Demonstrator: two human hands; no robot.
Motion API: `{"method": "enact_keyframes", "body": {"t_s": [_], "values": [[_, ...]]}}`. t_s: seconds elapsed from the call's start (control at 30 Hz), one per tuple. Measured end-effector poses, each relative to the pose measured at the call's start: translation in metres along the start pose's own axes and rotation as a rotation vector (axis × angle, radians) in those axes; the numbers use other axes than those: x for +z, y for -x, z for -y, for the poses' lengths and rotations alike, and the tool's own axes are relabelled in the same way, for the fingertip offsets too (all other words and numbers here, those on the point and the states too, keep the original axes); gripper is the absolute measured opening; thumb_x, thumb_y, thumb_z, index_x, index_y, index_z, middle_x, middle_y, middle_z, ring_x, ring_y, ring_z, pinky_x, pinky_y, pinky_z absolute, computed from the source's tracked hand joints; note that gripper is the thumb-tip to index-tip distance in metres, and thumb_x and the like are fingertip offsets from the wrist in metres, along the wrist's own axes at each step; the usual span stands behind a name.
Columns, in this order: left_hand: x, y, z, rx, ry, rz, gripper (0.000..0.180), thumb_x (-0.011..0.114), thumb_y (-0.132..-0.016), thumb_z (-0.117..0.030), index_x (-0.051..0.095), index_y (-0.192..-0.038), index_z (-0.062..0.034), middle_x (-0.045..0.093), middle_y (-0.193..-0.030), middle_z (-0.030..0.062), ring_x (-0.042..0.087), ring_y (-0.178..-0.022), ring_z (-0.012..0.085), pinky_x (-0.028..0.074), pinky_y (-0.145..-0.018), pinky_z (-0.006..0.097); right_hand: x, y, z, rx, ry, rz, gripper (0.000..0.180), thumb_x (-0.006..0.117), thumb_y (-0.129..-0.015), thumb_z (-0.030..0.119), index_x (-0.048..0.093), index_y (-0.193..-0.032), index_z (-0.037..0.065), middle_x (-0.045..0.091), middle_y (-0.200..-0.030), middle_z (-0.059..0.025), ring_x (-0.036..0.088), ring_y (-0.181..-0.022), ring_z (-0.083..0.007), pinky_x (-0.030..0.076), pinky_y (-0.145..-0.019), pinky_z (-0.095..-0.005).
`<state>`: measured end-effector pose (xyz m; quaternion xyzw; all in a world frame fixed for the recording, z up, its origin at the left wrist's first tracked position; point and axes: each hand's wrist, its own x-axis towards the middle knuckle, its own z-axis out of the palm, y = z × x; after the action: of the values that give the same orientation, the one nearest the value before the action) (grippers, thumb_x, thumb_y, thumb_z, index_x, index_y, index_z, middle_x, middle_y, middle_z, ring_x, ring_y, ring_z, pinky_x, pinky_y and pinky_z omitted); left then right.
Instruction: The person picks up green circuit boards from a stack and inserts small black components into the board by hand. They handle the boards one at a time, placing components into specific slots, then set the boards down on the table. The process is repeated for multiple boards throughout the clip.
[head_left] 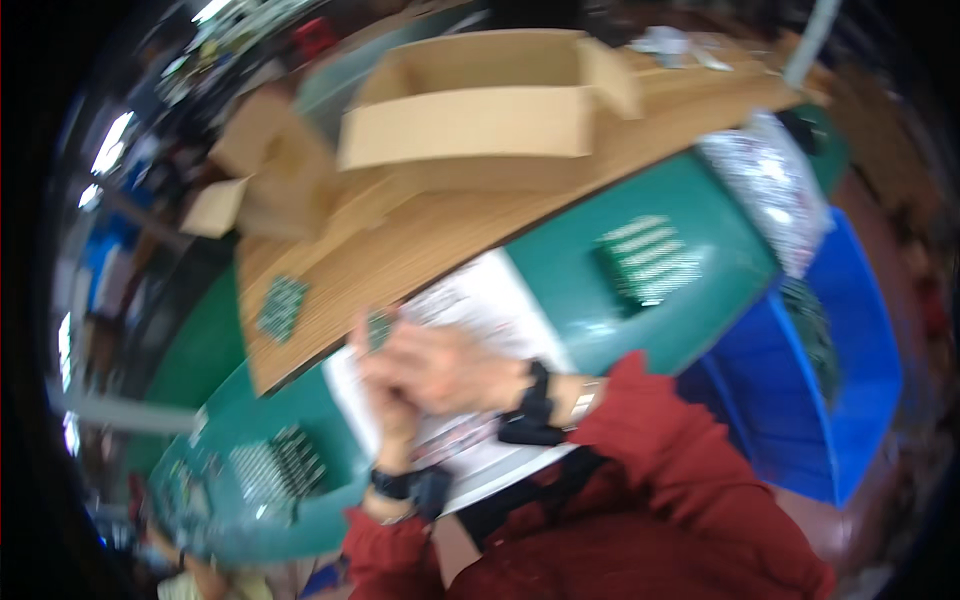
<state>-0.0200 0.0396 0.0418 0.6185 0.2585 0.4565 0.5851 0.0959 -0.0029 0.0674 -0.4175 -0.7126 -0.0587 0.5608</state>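
Green matting covers the bench I look down on, a wooden board across it. Beyond the board sits an open cardboard box. Over a white printed sheet nearer than the board, my left hand and right hand press together around a small green circuit board; blur hides the exact pinch. A blue bin stands right.

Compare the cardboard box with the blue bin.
The cardboard box is tan and stands up on the wooden board; the blue bin is bright blue and sits lower, beside the green bench. The box has flaps folded outward, while the bin has a plain rim with no flaps. The bin holds green circuit boards; the box's inside cannot be seen. Both are open on top.
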Motion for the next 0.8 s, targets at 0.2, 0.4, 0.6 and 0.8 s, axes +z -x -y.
{"method": "enact_keyframes", "body": {"t_s": [0.2, 0.4, 0.6, 0.8], "values": [[0.01, -0.006, 0.003, -0.017, 0.317, -0.077, 0.083, 0.03, -0.089, -0.065, 0.023, -0.145, -0.0047, 0.043, -0.133, 0.019, 0.042, -0.122, 0.0295, 0.031, -0.106, 0.041, -0.004, 0.006, -0.013, 0.024, 0.006, 0.085, 0.042, 0.051, -0.083, 0.012, 0.048, -0.125, 0.01, 0.05, -0.08, -0.0062, 0.056, -0.081, -0.0241, 0.05, -0.067, -0.0328], [0.003, 0.0, 0.007, -0.061, 0.44, -0.012, 0.078, 0.028, -0.091, -0.062, 0.02, -0.147, -0.008, 0.036, -0.139, 0.0167, 0.034, -0.13, 0.0283, 0.024, -0.11, 0.041, -0.006, 0.007, -0.008, 0.11, -0.055, 0.191, 0.041, 0.051, -0.085, 0.012, 0.048, -0.127, 0.011, 0.055, -0.096, -0.0093, 0.058, -0.089, -0.0276, 0.052, -0.067, -0.0359], [0.007, -0.005, 0.006, 0.079, 0.224, 0.036, 0.076, 0.029, -0.093, -0.06, 0.022, -0.146, -0.0061, 0.043, -0.132, 0.0164, 0.04, -0.124, 0.0278, 0.026, -0.109, 0.041, -0.01, 0.006, -0.009, 0.103, -0.058, 0.322, 0.047, 0.056, -0.079, 0.007, 0.049, -0.125, 0.011, 0.055, -0.11, -0.0116, 0.057, -0.096, -0.0299, 0.053, -0.07, -0.0363], [0.002, -0.006, 0.008, 0.027, 0.277, -0.003, 0.086, 0.037, -0.088, -0.067, 0.019, -0.146, -0.0058, 0.041, -0.133, 0.0174, 0.039, -0.124, 0.0281, 0.027, -0.107, 0.041, -0.003, 0.004, -0.009, 0.096, -0.077, 0.176, 0.051, 0.056, -0.077, 0.003, 0.048, -0.127, 0.011, 0.054, -0.104, -0.011, 0.057, -0.098, -0.0309, 0.054, -0.069, -0.0346]]}}
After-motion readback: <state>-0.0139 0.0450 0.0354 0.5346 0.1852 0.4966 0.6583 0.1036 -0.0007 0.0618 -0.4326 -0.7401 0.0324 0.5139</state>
